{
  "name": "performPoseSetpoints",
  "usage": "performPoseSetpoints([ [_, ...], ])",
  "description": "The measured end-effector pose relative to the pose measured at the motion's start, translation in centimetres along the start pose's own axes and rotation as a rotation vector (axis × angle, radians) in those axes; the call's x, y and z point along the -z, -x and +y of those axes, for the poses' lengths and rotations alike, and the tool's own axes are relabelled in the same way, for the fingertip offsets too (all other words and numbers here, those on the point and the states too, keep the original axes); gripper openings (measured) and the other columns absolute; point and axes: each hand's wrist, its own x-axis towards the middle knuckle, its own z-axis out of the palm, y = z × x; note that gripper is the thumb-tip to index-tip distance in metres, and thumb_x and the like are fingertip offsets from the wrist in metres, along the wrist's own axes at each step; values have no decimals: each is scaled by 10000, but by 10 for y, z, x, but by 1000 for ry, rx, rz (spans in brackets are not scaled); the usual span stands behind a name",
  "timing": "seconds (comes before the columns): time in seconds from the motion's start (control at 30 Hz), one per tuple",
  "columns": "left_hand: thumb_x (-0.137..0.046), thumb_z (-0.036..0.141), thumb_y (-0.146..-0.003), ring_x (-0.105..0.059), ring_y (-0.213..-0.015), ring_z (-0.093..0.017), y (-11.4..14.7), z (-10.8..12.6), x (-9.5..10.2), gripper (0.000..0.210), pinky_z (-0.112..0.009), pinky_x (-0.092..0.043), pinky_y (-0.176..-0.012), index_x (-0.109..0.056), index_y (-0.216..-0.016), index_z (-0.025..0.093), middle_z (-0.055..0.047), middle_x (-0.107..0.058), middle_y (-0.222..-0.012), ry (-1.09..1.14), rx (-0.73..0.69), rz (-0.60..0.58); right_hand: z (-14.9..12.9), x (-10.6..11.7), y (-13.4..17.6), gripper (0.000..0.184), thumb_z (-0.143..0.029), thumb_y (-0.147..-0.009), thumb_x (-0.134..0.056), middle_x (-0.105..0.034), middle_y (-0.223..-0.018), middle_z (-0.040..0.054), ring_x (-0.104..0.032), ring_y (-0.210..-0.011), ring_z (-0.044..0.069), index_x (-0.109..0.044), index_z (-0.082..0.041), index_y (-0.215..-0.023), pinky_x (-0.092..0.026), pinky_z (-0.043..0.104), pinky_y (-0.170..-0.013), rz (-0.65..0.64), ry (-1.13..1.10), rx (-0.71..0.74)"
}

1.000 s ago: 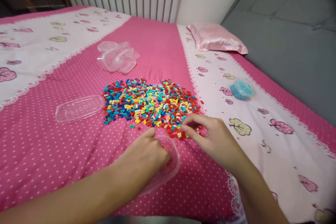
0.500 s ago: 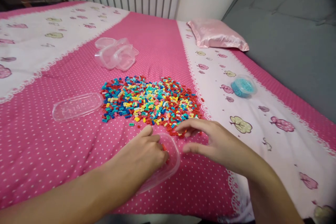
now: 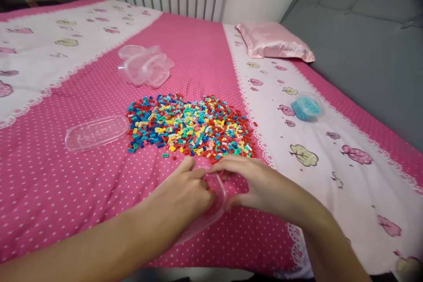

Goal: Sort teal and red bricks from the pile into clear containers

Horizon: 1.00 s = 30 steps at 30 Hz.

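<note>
My left hand [image 3: 189,189] is curled over a clear plastic container [image 3: 216,211] near the bed's front edge. Its fingertips dip inside, so whatever they grip is hidden. At the container's right end is my right hand [image 3: 246,180], its thumb and fingers apart around the rim and nothing visible between them. Just beyond both hands spreads a pile of small plastic building bricks [image 3: 188,125] in red, blue, yellow, green and white. The container's contents are mostly covered by my left hand.
A clear lid [image 3: 97,133] lies left of the pile. Behind it are several stacked clear containers [image 3: 145,66]. A tub of light-blue pieces [image 3: 307,108] stands on the right, below a pink pillow [image 3: 274,40]. Everything rests on a pink dotted bedspread [image 3: 194,48].
My right hand has moved left, from the edge of the pile to the container's rim. My left hand has shifted slightly right; the red pieces seen beside it are now covered.
</note>
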Motion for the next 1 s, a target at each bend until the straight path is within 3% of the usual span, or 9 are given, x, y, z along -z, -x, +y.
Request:
performPoseSetpoints([
  [0.33,-738,225,-937,-538,-661,-188,3,-5,-1,316,-418,-281,-755,-606,-650,225,23,-638,-600,-21,-7,52,1,0,2,570,-6,-821,-763,-731,-1271,2,-671,-1181,194,-693,-312,-1296,-500,347,-1038,2,2,3],
  [0.53,-580,186,-1051,-547,-726,-186,-1,-14,20,296,-417,-274,-731,-632,-762,221,16,-656,-754,36,-50,78,2,0,1,568,-19,-828,-765,-731,-1293,18,-672,-1199,212,-689,-314,-1308,-502,374,-1050,5,11,-1],
  [0.63,-614,205,-1038,-551,-798,-195,-1,-16,29,267,-416,-282,-733,-632,-772,215,-5,-645,-836,73,-43,29,4,-1,1,556,-42,-839,-759,-729,-1311,26,-666,-1223,226,-688,-318,-1316,-504,393,-1059,13,9,4],
  [0.8,-639,166,-1015,-487,-740,-189,1,-12,13,362,-418,-249,-716,-641,-655,211,11,-606,-725,-3,-52,91,3,0,2,561,-24,-843,-745,-728,-1307,10,-665,-1223,211,-687,-332,-1308,-499,377,-1067,7,8,1],
  [1.0,-783,221,-927,-535,-773,-205,-1,-4,4,295,-419,-259,-736,-668,-655,208,5,-647,-726,-51,-25,42,0,0,2,503,-39,-847,-754,-737,-1291,21,-677,-1200,211,-687,-284,-1281,-509,357,-1033,-4,32,-13],
])
